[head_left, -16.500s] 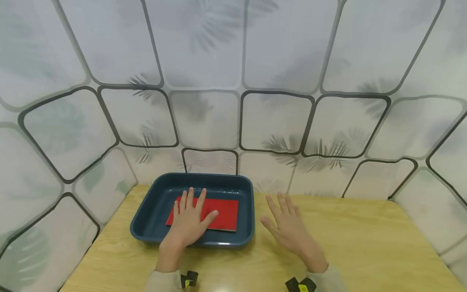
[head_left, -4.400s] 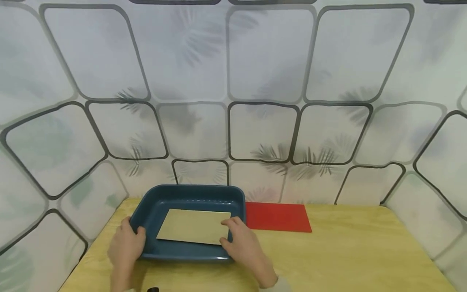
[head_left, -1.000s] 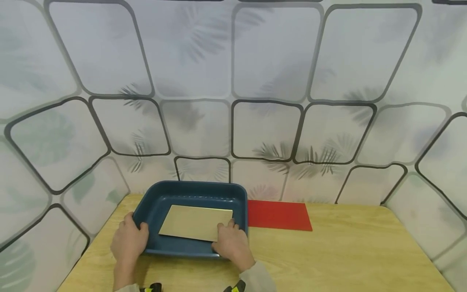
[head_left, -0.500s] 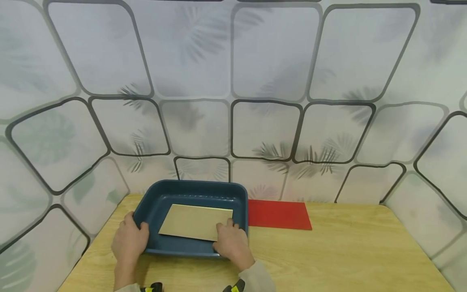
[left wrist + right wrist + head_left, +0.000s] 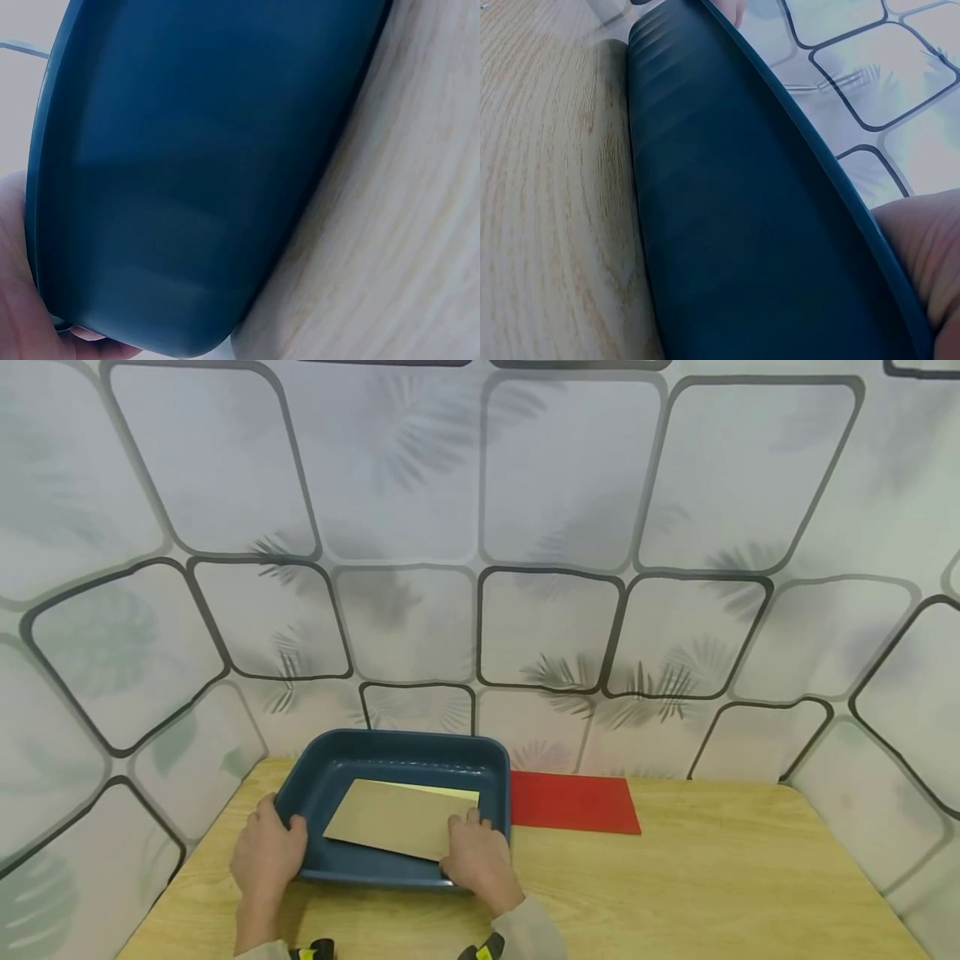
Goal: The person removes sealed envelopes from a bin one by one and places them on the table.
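Observation:
In the head view, a dark blue tray [image 5: 397, 742] stands on the table with a flat beige board [image 5: 397, 818] inside. A pale yellow strip [image 5: 453, 792] shows along the board's far right edge, from something beneath it. My left hand [image 5: 266, 847] grips the tray's left rim, the thumb inside; in the left wrist view, the hand [image 5: 22, 300] is at the rim. Reaching over the tray's front right, my right hand [image 5: 480, 860] pinches the board's right end with curled fingers. In the right wrist view, the tray wall [image 5: 735, 187] hides the board and fingertips.
A flat red board [image 5: 573, 802] lies on the wooden table [image 5: 675, 893], just right of the tray. Behind the table hangs a patterned light backdrop [image 5: 551, 627], close to the tray's far rim.
Since 16.5 seconds ago the red board has gone from tray to table, and a beige board lies in the tray. Just now its right end shifted toward me, widening the yellow strip.

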Motion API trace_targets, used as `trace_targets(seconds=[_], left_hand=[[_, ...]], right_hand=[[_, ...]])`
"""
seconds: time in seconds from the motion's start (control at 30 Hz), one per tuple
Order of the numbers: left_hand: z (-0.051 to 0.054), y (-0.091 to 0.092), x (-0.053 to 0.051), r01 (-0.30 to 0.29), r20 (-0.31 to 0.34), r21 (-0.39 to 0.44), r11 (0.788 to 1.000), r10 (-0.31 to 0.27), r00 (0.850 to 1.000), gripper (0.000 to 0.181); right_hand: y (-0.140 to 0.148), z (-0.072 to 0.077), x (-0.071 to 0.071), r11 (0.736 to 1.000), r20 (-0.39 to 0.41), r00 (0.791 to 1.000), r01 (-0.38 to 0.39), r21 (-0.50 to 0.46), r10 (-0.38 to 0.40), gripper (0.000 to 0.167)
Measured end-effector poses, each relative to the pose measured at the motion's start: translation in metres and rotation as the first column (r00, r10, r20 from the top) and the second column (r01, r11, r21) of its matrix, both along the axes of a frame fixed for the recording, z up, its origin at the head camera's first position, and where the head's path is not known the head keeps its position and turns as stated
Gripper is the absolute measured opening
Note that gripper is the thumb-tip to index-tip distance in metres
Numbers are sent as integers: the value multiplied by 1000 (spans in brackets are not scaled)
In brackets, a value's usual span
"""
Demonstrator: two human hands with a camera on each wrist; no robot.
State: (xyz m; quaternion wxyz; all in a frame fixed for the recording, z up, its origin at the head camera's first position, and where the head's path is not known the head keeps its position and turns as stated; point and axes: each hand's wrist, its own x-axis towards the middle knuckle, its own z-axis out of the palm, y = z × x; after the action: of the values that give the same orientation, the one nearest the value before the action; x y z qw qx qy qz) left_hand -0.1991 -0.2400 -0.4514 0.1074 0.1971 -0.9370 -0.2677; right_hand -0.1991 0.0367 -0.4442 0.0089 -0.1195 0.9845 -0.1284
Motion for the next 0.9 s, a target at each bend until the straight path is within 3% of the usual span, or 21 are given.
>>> trace_targets(seconds=[0.53, 0.9], left_hand=[[1, 1, 1, -6, 4, 5, 1000, 6, 1000, 59], [0, 2, 0, -14, 3, 6, 1000, 14, 1000, 59]], right_hand=[[-1, -3, -2, 1000, 12, 1000, -1, 5, 1, 47], [2, -4, -2, 1000, -1, 1000, -28, -10, 28, 34]])
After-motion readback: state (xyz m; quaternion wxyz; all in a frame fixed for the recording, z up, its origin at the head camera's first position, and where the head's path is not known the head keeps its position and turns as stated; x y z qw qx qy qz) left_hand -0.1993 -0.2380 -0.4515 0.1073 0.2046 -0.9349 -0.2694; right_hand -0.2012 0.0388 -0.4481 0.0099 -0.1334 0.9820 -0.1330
